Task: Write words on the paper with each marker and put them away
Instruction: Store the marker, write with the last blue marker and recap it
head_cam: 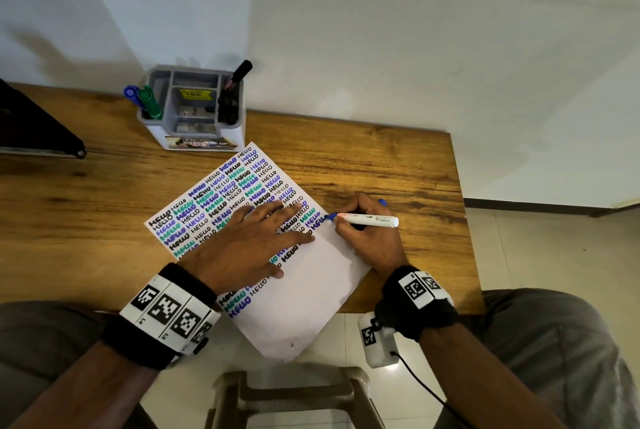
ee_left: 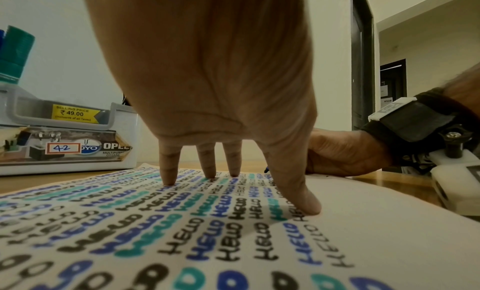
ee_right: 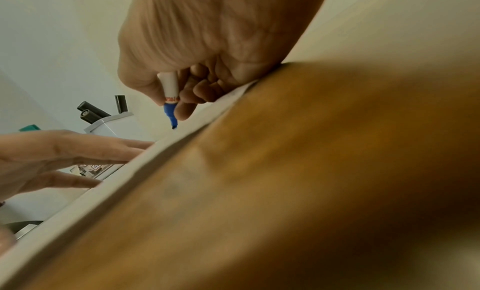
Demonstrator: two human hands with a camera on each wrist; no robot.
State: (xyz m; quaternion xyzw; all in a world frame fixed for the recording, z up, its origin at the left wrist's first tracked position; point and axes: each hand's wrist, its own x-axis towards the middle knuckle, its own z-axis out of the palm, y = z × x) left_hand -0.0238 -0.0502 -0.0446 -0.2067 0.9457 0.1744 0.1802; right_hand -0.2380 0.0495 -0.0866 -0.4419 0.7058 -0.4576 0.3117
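A white sheet of paper [head_cam: 311, 276] lies slanted on the wooden desk, most of it filled with rows of "HELLO" in black, blue and teal. My left hand [head_cam: 252, 238] lies spread on the paper, its straight fingertips [ee_left: 168, 181] pressing the sheet down. My right hand [head_cam: 367, 231] grips a white marker [head_cam: 367, 220] with a blue tip [ee_right: 172, 120]; the tip touches the paper at its right edge, at the end of a blue word. A blue cap [head_cam: 382, 202] peeks out behind the right hand's knuckles.
A grey-and-white desk organiser [head_cam: 194, 110] stands at the back of the desk [head_cam: 398, 165], holding a blue marker [head_cam: 131, 94], a green marker [head_cam: 149, 101] and several black markers [head_cam: 235, 86]. A dark object [head_cam: 34, 127] sits at the far left. A plastic stool [head_cam: 294, 397] stands below the desk's near edge.
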